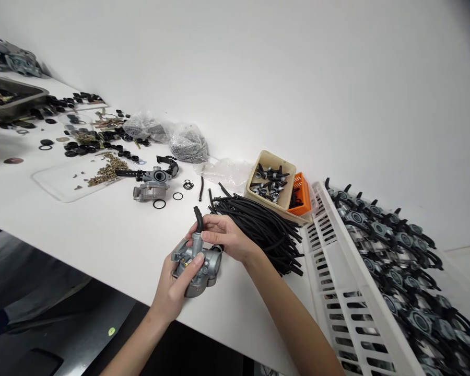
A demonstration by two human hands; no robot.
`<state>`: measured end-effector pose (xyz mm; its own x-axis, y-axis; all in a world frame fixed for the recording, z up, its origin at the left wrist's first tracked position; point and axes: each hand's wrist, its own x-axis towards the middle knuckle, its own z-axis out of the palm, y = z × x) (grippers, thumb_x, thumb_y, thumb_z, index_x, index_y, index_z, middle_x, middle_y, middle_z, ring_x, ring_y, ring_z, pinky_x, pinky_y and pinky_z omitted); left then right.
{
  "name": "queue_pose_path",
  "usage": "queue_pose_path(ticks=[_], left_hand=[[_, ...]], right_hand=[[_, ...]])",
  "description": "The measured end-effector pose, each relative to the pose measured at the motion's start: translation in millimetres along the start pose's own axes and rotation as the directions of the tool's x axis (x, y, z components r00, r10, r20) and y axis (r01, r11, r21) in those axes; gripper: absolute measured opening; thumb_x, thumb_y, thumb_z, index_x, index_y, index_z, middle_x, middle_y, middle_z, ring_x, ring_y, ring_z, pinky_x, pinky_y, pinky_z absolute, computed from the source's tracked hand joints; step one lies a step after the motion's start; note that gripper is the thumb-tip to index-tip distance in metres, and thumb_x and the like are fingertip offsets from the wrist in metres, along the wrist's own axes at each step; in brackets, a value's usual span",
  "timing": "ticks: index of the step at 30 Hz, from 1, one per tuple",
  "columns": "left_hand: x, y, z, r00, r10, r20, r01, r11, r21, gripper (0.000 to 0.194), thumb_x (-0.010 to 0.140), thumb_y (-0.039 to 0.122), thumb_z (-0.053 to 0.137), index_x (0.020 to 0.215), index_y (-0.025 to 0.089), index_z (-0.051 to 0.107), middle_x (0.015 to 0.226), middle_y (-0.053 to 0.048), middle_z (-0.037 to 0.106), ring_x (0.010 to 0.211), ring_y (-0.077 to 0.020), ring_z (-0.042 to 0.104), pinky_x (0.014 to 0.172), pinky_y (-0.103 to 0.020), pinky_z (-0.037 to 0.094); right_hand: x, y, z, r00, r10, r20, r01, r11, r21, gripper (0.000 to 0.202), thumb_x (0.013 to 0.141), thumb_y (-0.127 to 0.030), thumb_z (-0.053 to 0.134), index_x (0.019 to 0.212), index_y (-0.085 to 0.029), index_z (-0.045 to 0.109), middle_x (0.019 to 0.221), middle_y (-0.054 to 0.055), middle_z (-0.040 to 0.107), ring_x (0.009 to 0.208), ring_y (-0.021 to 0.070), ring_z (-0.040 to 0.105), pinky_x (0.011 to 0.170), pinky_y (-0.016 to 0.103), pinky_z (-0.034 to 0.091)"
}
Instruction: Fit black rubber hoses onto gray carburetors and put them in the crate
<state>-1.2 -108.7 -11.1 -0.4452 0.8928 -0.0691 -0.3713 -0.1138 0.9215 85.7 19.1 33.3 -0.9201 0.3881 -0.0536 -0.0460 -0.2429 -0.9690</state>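
A grey metal carburetor point(198, 277) is held over the table's front edge. My left hand point(176, 282) is closed around its body, thumb across the front. My right hand point(227, 235) has its thumb and fingers closed on the carburetor cap point(197, 241) at the top of the upright neck. A bent black rubber boot point(198, 219) sticks up from this cap. The right fingertips behind the neck are partly hidden. Just right of my right hand lies a pile of black rubber hoses point(262, 224).
Another carburetor point(152, 189) stands on the white table beside black O-rings point(159, 204). A beige bin point(261, 159) holds capped boots, next to an orange basket point(304, 193). On the right, a white crate point(360, 313) holds rows of carburetors. Brass parts point(108, 169) lie left.
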Motion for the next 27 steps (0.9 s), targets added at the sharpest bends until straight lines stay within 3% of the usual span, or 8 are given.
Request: queue_pose_path(ticks=[4,10,15,20,27], left_hand=[[0.3,1.7,1.5,1.000,0.009,0.003,-0.009,1.000,-0.008,0.057,0.077,0.050,0.068,0.121,0.016,0.060,0.093,-0.009,0.069,0.094,-0.0265,0.064,0.081,-0.034,0.051],[0.7,2.2,0.2,0.999,0.021,0.027,-0.022,0.999,0.028,0.040,0.079,0.051,0.066,0.097,0.016,0.067,0.075,-0.004,0.063,0.069,-0.0169,0.057,0.065,-0.026,0.048],[0.0,3.6,2.1,1.000,0.025,0.005,-0.025,1.000,0.014,0.050,0.077,0.052,0.067,0.113,0.017,0.064,0.080,-0.004,0.065,0.072,-0.0185,0.059,0.068,-0.028,0.049],[-0.9,4.5,2.8,1.000,0.015,0.007,-0.015,1.000,0.014,0.048,0.077,0.052,0.066,0.109,0.016,0.066,0.075,-0.004,0.063,0.069,-0.0188,0.058,0.064,-0.028,0.049],[0.4,5.2,1.7,0.999,0.032,0.029,-0.033,0.999,0.028,0.046,0.079,0.051,0.065,0.108,0.015,0.065,0.085,-0.007,0.068,0.074,-0.0210,0.061,0.070,-0.030,0.049]], right_hand=[[0.3,-0.4,2.4,0.999,-0.003,-0.032,0.003,1.000,0.016,0.030,0.072,-0.036,0.079,0.091,-0.016,0.068,0.087,0.003,0.070,0.077,0.0160,0.069,0.083,0.031,0.051],[0.5,-0.2,3.8,0.998,0.025,-0.063,-0.024,1.000,0.017,0.030,0.071,-0.034,0.080,0.090,-0.016,0.065,0.084,0.002,0.068,0.077,0.0160,0.068,0.081,0.031,0.051],[0.8,-0.4,5.6,0.996,0.011,-0.090,-0.012,1.000,-0.011,0.029,0.071,-0.034,0.080,0.088,-0.016,0.065,0.085,0.002,0.068,0.079,0.0164,0.067,0.081,0.031,0.049],[1.0,-1.7,8.3,0.995,0.016,-0.103,-0.016,1.000,0.007,0.027,0.070,-0.031,0.080,0.085,-0.016,0.064,0.081,0.001,0.067,0.079,0.0154,0.067,0.080,0.029,0.050],[2.0,-1.8,9.7,0.991,0.032,-0.133,-0.034,0.999,-0.008,0.029,0.067,-0.033,0.082,0.083,-0.017,0.064,0.079,0.000,0.067,0.077,0.0160,0.067,0.080,0.030,0.051]])
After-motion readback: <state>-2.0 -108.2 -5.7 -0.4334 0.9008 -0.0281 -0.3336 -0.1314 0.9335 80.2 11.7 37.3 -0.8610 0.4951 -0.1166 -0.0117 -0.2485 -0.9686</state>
